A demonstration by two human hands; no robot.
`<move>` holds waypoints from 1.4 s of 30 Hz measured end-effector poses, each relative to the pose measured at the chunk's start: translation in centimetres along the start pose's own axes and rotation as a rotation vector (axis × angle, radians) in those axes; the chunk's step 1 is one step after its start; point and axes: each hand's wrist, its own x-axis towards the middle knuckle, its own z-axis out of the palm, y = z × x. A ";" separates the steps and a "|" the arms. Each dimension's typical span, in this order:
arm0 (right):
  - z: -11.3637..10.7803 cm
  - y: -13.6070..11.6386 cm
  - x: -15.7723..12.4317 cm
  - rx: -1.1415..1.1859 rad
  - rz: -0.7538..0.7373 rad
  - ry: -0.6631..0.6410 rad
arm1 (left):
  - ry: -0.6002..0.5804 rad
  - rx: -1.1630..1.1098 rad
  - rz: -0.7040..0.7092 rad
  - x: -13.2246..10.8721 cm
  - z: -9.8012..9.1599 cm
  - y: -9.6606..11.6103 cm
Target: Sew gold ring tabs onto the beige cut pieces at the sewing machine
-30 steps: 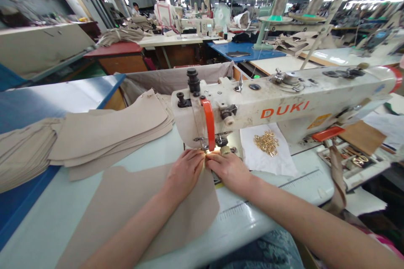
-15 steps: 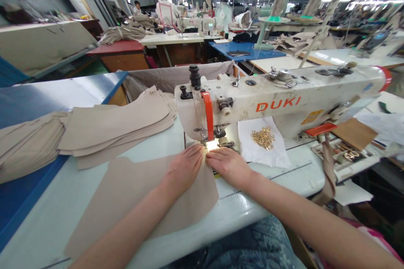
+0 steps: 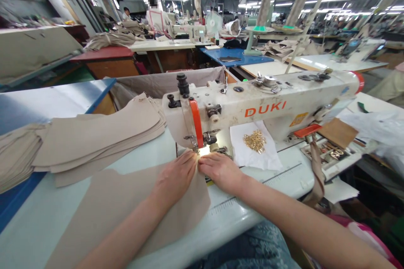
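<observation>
A beige fabric piece (image 3: 120, 206) lies flat on the pale sewing table. My left hand (image 3: 175, 176) rests on it with fingers stretched toward the needle. My right hand (image 3: 221, 170) lies beside it, fingers flat on the fabric's edge, just in front of the lit presser foot (image 3: 205, 148). The white sewing machine (image 3: 261, 107) with an orange lever and orange lettering stands right behind both hands.
A stack of cut beige pieces (image 3: 91, 138) sits at the left, on the table and blue bench. Gold metal rings (image 3: 254, 141) lie on a white cloth under the machine arm. A tray of tools (image 3: 328, 151) is at the right. Other workstations and a person stand far behind.
The view has shifted slightly left and down. Both hands stay on the fabric at the presser foot, a little nearer me than before.
</observation>
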 end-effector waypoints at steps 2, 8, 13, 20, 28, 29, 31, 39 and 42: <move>-0.1 0.0 0.1 -0.001 0.005 0.000 | 0.000 0.000 -0.005 0.2 -0.1 0.0; -0.1 0.1 0.1 -0.001 0.020 -0.001 | -0.020 -0.003 -0.015 0.3 0.2 -0.4; -0.2 0.1 0.3 0.010 0.031 -0.005 | -0.023 -0.014 -0.056 0.4 0.3 -0.4; -0.3 0.0 0.3 0.018 0.033 -0.015 | 0.016 -0.014 -0.062 0.6 0.2 -0.1; -0.7 0.2 0.5 0.016 0.058 -0.043 | 0.001 -0.030 -0.122 1.2 0.0 -0.1; -0.7 0.2 0.5 0.015 0.056 -0.048 | 0.006 -0.023 -0.127 1.1 0.0 -0.1; -0.8 -0.2 0.4 0.012 0.033 -0.071 | 0.015 -0.013 -0.127 0.4 -0.2 0.1; -0.5 -4.8 -1.4 0.079 -0.118 0.055 | -0.003 0.032 -0.145 -5.1 -2.9 3.1; -0.2 -5.2 -1.8 0.117 -0.113 0.109 | -0.005 0.037 -0.249 -6.6 -4.9 4.4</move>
